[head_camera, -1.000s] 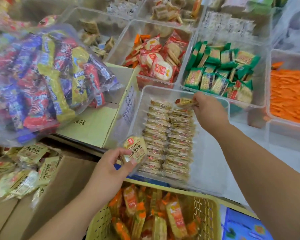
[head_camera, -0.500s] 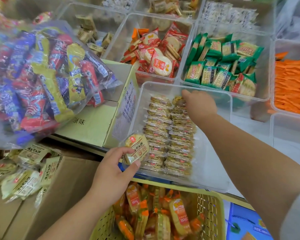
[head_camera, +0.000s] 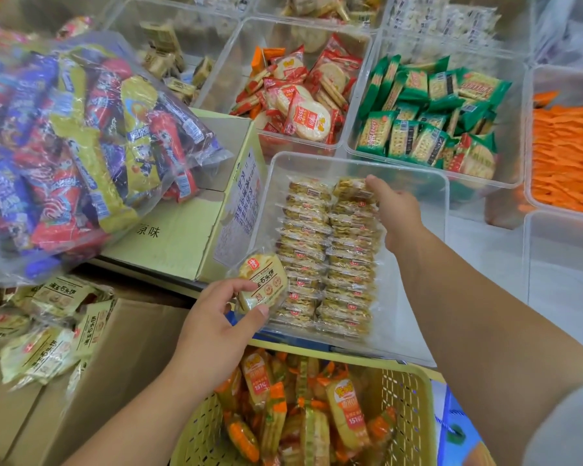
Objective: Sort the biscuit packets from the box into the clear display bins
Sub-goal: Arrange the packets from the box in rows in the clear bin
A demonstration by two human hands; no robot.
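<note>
a large clear bag (head_camera: 81, 146) of mixed blue, red and yellow snacks is seen at the upper left, resting on a pale green carton (head_camera: 169, 243). below it, at the lower left, an open cardboard box (head_camera: 125, 358) is found, with loose packets (head_camera: 48, 331) of the same biscuit heaped in it. the clear display bin (head_camera: 431, 196) is placed in the middle, just beside the carton, and two neat rows of packets (head_camera: 327, 257) are stood on edge along its left half. a yellow perforated basket (head_camera: 408, 401) of orange-trimmed packets is set at the near edge, below the bin. bins of red packets (head_camera: 303, 95) and green packets (head_camera: 428, 116) are lined up behind.

the right hand (head_camera: 398, 213) is stretched into the bin, and its thumb is laid on the end packet (head_camera: 352, 190) at the far end of the right row; the other fingers are hidden, so it cannot be told whether that packet is pinched or only pressed. a single biscuit packet (head_camera: 263, 284) is pinched between the thumb and fingers of the left hand (head_camera: 212, 334), and it is held at the bin's near left corner, outside the wall.
</note>
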